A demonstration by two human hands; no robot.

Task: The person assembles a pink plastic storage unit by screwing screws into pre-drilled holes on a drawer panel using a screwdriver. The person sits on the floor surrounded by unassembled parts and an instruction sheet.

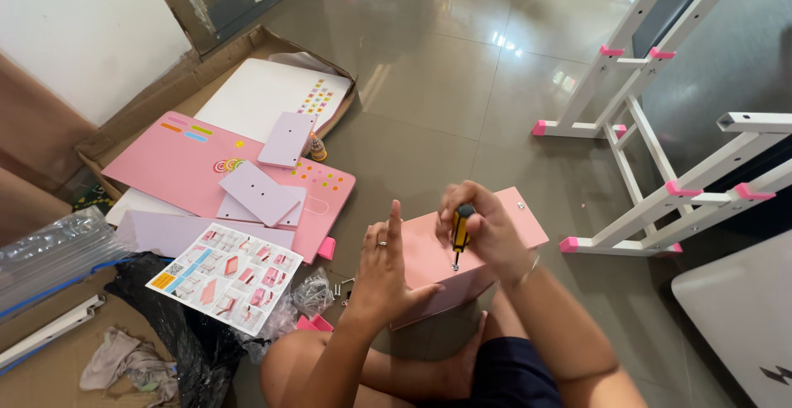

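Pink panel (pixel 487 235) | right hand (pixel 487 226) clamped on screwdriver (pixel 460 231) | left hand (pixel 384 272) open, bracing edge | risk: tip may slip off screw, gouging panel.

This looks like a room in a home where flat-pack furniture is put together on the floor. Glossy grey floor tiles (pixel 429 70) reflect daylight, a plain white wall (pixel 74 37) rises at the left, and an opened cardboard box (pixel 148 99) holds pink panels (pixel 177 165). A picture instruction sheet (pixel 224 276) lies nearby, beside a white metal frame (pixel 652 127) with pink caps.
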